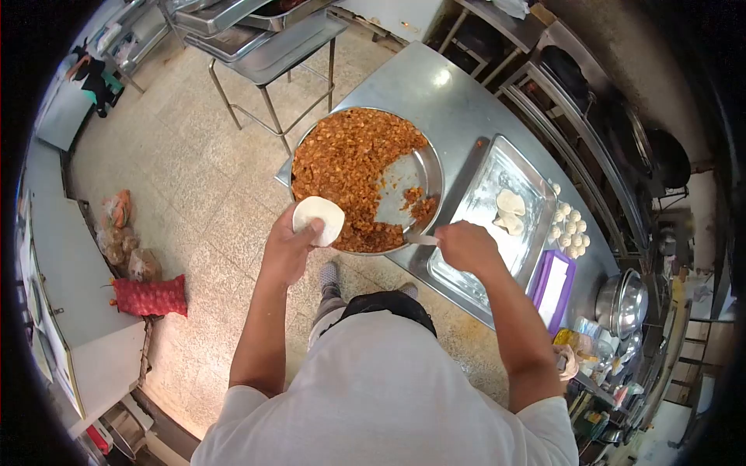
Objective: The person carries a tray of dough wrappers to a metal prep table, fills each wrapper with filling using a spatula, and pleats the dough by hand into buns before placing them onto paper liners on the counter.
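Observation:
My left hand (286, 247) holds a round white dough wrapper (320, 220), thumb on top, at the near left rim of a large round metal pan. Reddish-brown chopped filling (346, 159) covers much of that pan (399, 186), whose bare bottom shows on the right side. My right hand (468, 247) is closed around the handle of a flat spatula-like tool (422, 240) at the pan's near right rim; the tool's far end is hard to make out against the filling. Several more dough wrappers (510, 211) lie in a rectangular metal tray (482, 252) to the right.
Several small dough balls (571, 229) sit on the steel table (423, 81) beyond the tray. A purple-rimmed container (553, 287) and metal bowls (622, 301) stand at right. A red net sack (151, 296) lies on the floor at left. Another person (97, 78) is far off at upper left.

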`<state>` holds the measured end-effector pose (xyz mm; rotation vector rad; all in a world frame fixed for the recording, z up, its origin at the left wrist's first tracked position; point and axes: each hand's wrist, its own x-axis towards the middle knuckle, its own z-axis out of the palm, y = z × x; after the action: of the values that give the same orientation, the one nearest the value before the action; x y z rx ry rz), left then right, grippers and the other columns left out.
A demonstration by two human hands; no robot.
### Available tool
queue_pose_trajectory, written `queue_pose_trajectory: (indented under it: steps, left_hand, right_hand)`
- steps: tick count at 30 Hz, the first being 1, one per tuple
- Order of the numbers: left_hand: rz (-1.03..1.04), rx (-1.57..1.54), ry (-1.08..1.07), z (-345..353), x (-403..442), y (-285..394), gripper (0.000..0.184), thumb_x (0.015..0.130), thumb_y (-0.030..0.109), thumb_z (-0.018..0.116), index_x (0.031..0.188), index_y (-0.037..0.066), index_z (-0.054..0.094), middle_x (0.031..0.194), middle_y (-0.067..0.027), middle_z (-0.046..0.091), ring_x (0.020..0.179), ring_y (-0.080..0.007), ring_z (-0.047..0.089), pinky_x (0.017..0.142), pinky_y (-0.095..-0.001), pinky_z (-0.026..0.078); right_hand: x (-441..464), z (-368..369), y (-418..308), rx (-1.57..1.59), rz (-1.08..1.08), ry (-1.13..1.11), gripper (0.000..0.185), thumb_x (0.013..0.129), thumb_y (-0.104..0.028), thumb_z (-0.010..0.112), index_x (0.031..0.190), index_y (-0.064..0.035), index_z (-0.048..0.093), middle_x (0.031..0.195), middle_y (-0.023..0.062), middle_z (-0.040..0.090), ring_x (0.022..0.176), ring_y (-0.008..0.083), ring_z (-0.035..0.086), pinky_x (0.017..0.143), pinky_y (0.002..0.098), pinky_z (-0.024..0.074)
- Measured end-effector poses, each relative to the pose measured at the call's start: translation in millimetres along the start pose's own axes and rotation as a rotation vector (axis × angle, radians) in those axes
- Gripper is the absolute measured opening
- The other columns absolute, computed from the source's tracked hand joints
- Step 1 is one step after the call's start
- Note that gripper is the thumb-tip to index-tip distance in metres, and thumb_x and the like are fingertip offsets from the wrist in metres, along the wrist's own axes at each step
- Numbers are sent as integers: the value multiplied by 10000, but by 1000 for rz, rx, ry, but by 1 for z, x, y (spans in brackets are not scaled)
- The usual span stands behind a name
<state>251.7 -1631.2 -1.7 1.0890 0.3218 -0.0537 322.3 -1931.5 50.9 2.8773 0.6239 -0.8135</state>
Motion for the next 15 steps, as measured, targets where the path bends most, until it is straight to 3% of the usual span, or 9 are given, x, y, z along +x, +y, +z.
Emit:
queue_pose_trajectory:
  steps: [4, 6, 10, 12, 15]
  left_hand:
    - [-21, 286, -51, -8, 0, 0, 313, 907, 167, 709, 1145, -17, 623, 980, -69, 685, 881, -140, 641, 766, -295, 533]
    - [68, 445, -59, -3, 0, 3, 276, 909, 162, 705, 1110, -16, 645, 943, -51, 687, 887, -129, 628, 784, -290, 516]
    - [126, 460, -60, 4, 9, 3, 298, 921, 154, 683, 1160, -16, 631, 983, -62, 685, 910, -143, 637, 820, -305, 514]
    - [125, -81, 11, 16, 14, 3, 298, 941, 161, 651, 1181, -12, 617, 1031, -68, 682, 944, -154, 639, 838, -309, 511]
    - [24, -160, 107, 24, 23, 2, 302, 960, 177, 623, 1193, -14, 599, 1066, -71, 677, 970, -170, 642, 858, -315, 507]
  right_hand:
    - [-8, 50, 10, 320, 0, 170, 179, 887, -182, 576, 945, -85, 715, 900, 180, 703, 838, 373, 680, 761, 470, 543]
    - [-6, 75, 15, 500, -8, 296, 184, 878, -173, 597, 976, -85, 727, 846, 183, 703, 782, 363, 679, 730, 434, 541]
    - [-11, 90, 20, 738, 7, 289, 188, 869, -142, 601, 981, -58, 726, 840, 189, 703, 745, 356, 677, 697, 412, 534]
    - [-18, 90, 18, 893, 71, 234, 190, 856, -133, 617, 993, -49, 719, 841, 186, 701, 738, 350, 676, 681, 404, 526]
    - [-18, 105, 18, 920, 130, 215, 194, 855, -149, 639, 1005, -54, 718, 822, 176, 699, 727, 337, 677, 682, 387, 527]
